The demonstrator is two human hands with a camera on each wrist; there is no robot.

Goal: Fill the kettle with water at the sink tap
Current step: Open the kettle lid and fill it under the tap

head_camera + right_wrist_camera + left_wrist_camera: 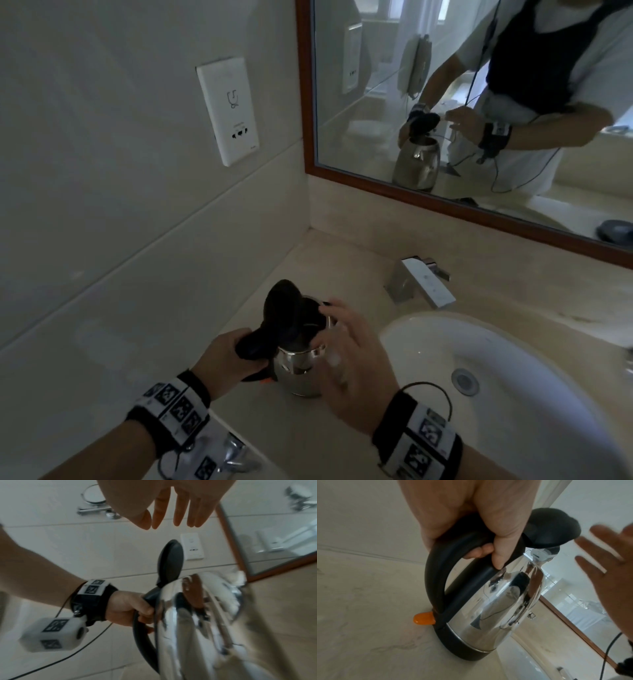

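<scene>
A shiny steel kettle with a black handle stands on the beige counter, left of the sink basin. Its black lid is swung up, so the mouth is uncovered. My left hand grips the handle; in the left wrist view the left hand wraps the handle above an orange switch. My right hand hovers beside the kettle's rim with spread, blurred fingers and holds nothing. The chrome tap sits behind the basin, to the kettle's right.
A white wall socket plate hangs above the counter. A wood-framed mirror fills the back wall. The basin's drain is uncovered. A chrome fitting shows near my left wrist. A cable trails from the right wristband.
</scene>
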